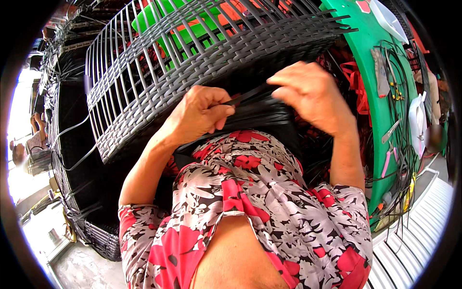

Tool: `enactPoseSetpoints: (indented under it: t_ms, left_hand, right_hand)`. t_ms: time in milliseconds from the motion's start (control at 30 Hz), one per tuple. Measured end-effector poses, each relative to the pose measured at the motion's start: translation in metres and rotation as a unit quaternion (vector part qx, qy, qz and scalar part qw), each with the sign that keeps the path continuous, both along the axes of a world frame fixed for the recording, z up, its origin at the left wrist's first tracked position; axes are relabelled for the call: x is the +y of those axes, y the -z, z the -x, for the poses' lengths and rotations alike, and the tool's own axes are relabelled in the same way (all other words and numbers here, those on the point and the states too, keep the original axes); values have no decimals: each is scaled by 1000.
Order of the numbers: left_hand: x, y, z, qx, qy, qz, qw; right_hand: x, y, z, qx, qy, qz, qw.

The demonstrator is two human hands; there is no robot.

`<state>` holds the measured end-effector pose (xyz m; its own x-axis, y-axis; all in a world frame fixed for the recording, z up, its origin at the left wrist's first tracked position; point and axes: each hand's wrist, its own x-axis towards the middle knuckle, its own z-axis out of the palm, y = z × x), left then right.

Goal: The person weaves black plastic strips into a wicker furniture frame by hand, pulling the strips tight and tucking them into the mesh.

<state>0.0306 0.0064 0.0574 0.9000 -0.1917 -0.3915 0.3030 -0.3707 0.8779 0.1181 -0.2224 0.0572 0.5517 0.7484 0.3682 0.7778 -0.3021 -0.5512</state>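
In front of my lap, my left hand (204,113) is closed, with thumb and fingers pinching one end of a thin dark strip (248,96). The strip runs up to the right, to the fingertips of my right hand (310,94), whose thumb and forefinger close around it; this hand is slightly blurred. Just beyond both hands leans a grey woven wicker panel (192,77), tightly plaited along its near side, with bare parallel strands farther up. Neither hand appears to touch the panel. Across my lap lies a shiny black sheet or bundle (269,115), partly in shadow.
At the right a curved green tabletop (358,62) carries black cords, a silver pair of scissors (391,132), a pink-handled tool (389,161) and a white tray (417,123). Bright green plastic (185,38) shows through the panel. Dark wicker work (103,238) stands at the left.
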Motion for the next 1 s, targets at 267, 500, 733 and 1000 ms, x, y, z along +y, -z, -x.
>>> enactPoseSetpoints:
  t_ms: [267,500,733,1000]
  left_hand:
    - [-8,-1,-11,-161,74,-64,982]
    - [-19,-5,-4,-414,-76,-117,899]
    - [-8,8,23,-53,33,166,984]
    - [-36,8,-1,-63,-118,557,820]
  right_hand:
    - [32,18,1,-82,-69,-31,994]
    - [12,0,6,425,-36,56,903]
    - [-21,-8,5,475,31,-68,877]
    - [-42,-12,18,359,78,12,930]
